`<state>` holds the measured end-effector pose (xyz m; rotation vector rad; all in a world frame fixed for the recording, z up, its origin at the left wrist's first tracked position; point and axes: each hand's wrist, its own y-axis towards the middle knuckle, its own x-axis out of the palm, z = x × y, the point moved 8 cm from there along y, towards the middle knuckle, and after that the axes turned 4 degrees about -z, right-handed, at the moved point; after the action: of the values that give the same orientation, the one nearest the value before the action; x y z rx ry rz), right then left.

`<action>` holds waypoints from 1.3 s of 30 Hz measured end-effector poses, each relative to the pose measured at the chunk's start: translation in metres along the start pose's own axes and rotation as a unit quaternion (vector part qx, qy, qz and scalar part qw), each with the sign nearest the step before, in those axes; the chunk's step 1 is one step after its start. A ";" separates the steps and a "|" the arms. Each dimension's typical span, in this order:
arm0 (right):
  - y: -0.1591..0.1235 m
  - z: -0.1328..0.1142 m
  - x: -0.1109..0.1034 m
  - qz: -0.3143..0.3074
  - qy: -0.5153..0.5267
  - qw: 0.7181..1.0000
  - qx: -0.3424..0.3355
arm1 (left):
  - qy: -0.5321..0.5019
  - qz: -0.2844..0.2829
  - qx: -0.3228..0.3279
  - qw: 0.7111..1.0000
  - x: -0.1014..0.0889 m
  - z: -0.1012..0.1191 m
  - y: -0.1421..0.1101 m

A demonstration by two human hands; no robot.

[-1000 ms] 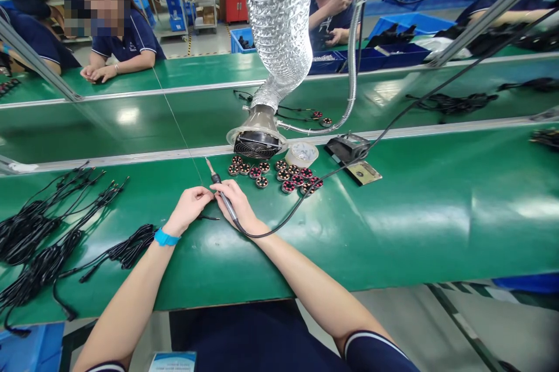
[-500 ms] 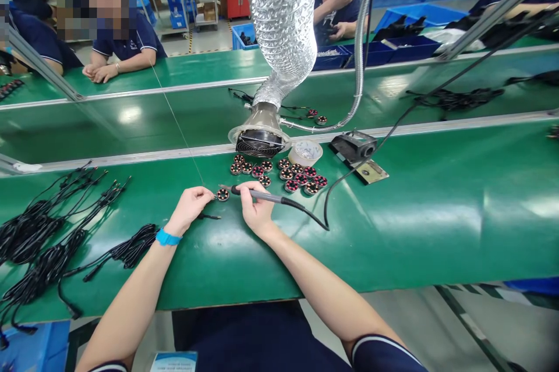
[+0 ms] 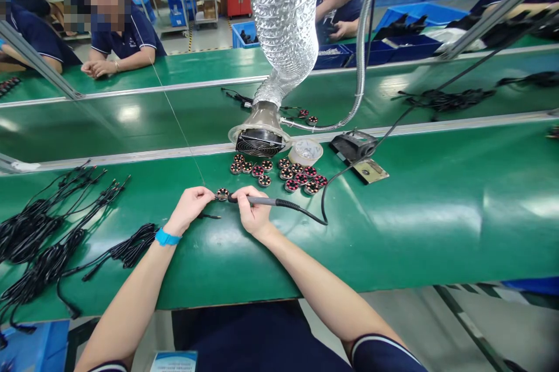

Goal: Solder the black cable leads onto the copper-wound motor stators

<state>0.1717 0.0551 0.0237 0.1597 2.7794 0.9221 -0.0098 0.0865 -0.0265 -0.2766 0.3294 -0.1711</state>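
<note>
My right hand [image 3: 251, 212] is closed round a soldering iron [image 3: 266, 201] that lies almost level, its tip pointing left at a small round coil part [image 3: 222, 193] on the green bench [image 3: 393, 232]. My left hand [image 3: 191, 207] is pinched beside that part, and a thin solder wire [image 3: 177, 121] runs up from its fingers. A blue band is on my left wrist. The iron's black cord [image 3: 332, 186] loops away to the right.
Several round coil parts [image 3: 283, 172] lie under the fume hood [image 3: 259, 138] on its silver duct. A white tub [image 3: 307, 152] and the iron stand [image 3: 354, 146] sit to their right. Black cable bundles [image 3: 39, 244] cover the left. Other people sit across the belt.
My right hand has swung the iron from upright to nearly level, tip now at a coil part in front of my left hand. The cord has shifted right.
</note>
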 end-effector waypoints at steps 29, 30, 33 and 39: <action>-0.001 0.005 -0.001 0.014 0.023 0.999 0.024 | 0.013 -0.012 -0.005 1.000 0.002 0.001 -0.002; 0.000 0.005 0.000 0.013 0.024 0.999 0.024 | 0.012 -0.012 -0.006 1.000 0.002 0.001 -0.002; 0.000 0.004 0.000 0.011 0.026 0.999 0.024 | 0.012 -0.014 -0.007 1.000 0.002 0.001 -0.001; -0.001 0.005 -0.003 0.026 0.023 0.999 0.028 | 0.009 -0.012 -0.005 1.000 0.002 0.002 -0.002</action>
<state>0.1758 0.0565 0.0199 0.2227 2.8569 0.8720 -0.0075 0.0851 -0.0248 -0.2883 0.3455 -0.1969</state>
